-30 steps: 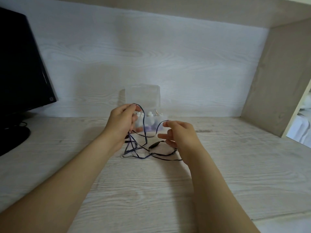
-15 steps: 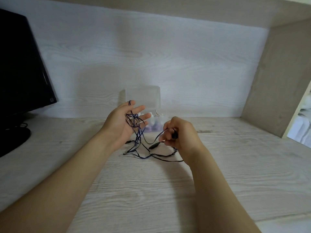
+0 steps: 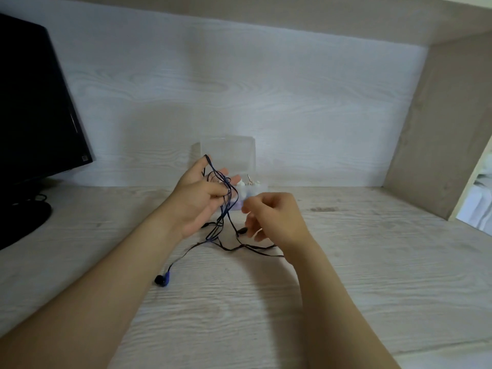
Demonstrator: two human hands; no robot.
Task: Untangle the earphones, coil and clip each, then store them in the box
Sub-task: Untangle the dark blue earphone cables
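Note:
Dark blue earphone cable (image 3: 226, 203) is looped over the fingers of my left hand (image 3: 199, 201), which grips the strands against the palm, raised above the desk. Loose strands hang down and trail across the desk (image 3: 266, 302) toward my right wrist. A blue and black earbud (image 3: 162, 279) lies on the desk beside my left forearm. My right hand (image 3: 277, 219) hovers just right of the cable with fingers curled and blurred, next to a small black in-line piece (image 3: 242, 230); whether it pinches the cable is unclear. The clear plastic box (image 3: 239, 155) stands open behind both hands.
A black monitor (image 3: 34, 115) and its round stand (image 3: 24, 222) fill the left side. A white wood-grain back wall rises behind the box, and a beige side panel (image 3: 439, 129) closes the right. A shelf runs overhead.
My left hand has lifted and drawn the cable loops higher. One earbud has come into view on the desk by my left forearm. My right hand shifted slightly right, and the black piece it pinched no longer shows.

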